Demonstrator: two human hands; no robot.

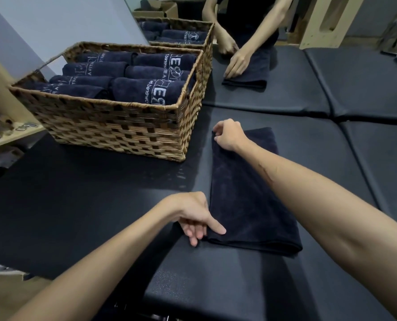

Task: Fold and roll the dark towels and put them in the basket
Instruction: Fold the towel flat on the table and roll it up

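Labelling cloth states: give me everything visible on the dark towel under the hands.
The dark towel is navy-black terry-like cloth, folded into a long narrow strip lying flat on the black padded surface, right of the wicker basket and apart from it. Its near end shows stacked layers. No lettering shows on it. The left hand pinches its near left corner; the right hand grips its far left corner. It is not yet rolled.
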